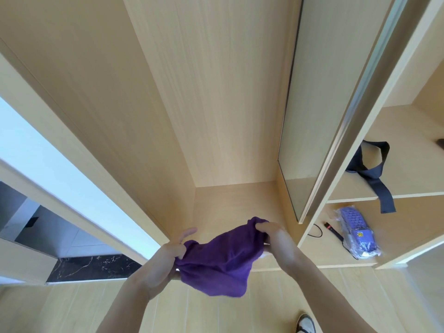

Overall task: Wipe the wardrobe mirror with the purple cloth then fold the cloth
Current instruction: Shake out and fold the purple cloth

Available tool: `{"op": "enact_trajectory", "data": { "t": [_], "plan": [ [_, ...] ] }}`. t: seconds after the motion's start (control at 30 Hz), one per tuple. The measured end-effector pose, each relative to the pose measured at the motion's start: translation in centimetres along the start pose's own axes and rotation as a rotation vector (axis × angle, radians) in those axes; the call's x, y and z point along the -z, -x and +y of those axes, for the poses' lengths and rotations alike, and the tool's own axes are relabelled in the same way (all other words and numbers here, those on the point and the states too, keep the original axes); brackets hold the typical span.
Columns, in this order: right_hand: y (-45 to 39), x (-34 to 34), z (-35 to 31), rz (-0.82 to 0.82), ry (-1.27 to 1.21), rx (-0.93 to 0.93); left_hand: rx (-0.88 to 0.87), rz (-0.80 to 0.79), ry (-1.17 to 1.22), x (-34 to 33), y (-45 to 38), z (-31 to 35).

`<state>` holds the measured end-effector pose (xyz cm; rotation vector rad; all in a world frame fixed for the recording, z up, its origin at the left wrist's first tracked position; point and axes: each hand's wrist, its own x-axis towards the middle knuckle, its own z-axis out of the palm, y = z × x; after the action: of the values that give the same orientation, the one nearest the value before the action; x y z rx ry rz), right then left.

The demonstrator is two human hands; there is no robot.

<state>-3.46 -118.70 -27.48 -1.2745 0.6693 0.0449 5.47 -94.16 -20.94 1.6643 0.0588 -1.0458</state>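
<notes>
Purple cloth (223, 258) hangs bunched between both hands, in front of the open wooden wardrobe (216, 116). The left hand (168, 255) pinches its left edge; the right hand (274, 236) grips its far right corner. The mirror (319, 104) stands to the right.

A: Bright, even daylight enters from the window (36, 150) at left, which is blown out to pale blue-white.

B: Shadows are faint. Wide-angle distortion bends the wardrobe (216, 92) panels towards the edges, and the whole frame is slightly soft.
</notes>
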Motion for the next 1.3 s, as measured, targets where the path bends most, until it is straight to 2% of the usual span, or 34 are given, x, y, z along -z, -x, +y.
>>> {"op": "enact_trajectory", "data": {
  "t": [0.1, 0.2, 0.4, 0.5, 0.57, 0.73, 0.87, 1.0, 1.1, 1.2, 1.3],
  "plan": [
    [-0.3, 1.0, -0.8, 0.156, 0.196, -0.004, -0.011, -0.02, 0.005, 0.4, -0.7, -1.4],
    [-0.3, 2.1, -1.5, 0.262, 0.363, 0.06, -0.101, 0.03, -0.022, 0.4, -1.1, -2.2],
    [0.0, 4.5, -2.2, 0.442, 0.571, 0.107, -0.229, 0.117, 0.216, 1.1, -1.9, -2.0],
    [0.2, 5.5, -2.5, 0.497, 0.437, 0.084, -0.251, 0.346, 0.155, 1.3, -2.7, -1.8],
    [0.2, 6.2, -2.5, 0.509, 0.308, 0.092, -0.298, 0.458, 0.006, 1.4, -3.0, -1.4],
    [1.1, 6.5, -2.3, 0.492, 0.053, 0.207, -0.409, 0.487, -0.339, 2.6, -3.7, -0.6],
    [2.3, 6.1, -3.4, 0.385, -0.124, 0.33, -0.427, 0.523, -0.552, 4.0, -4.7, -0.2],
    [3.2, 6.2, -4.9, 0.282, -0.342, 0.371, -0.432, 0.571, -0.47, 5.1, -5.2, 0.8],
    [3.3, 6.1, -5.2, 0.31, -0.411, 0.325, -0.452, 0.539, -0.34, 5.5, -5.0, 2.3],
    [2.3, 6.5, -4.7, 0.453, -0.327, 0.216, -0.47, 0.431, -0.194, 5.7, -4.1, 4.7],
    [0.8, 6.7, -3.1, 0.558, -0.126, 0.059, -0.534, 0.288, -0.176, 5.5, -2.6, 7.1]
  ]
}}
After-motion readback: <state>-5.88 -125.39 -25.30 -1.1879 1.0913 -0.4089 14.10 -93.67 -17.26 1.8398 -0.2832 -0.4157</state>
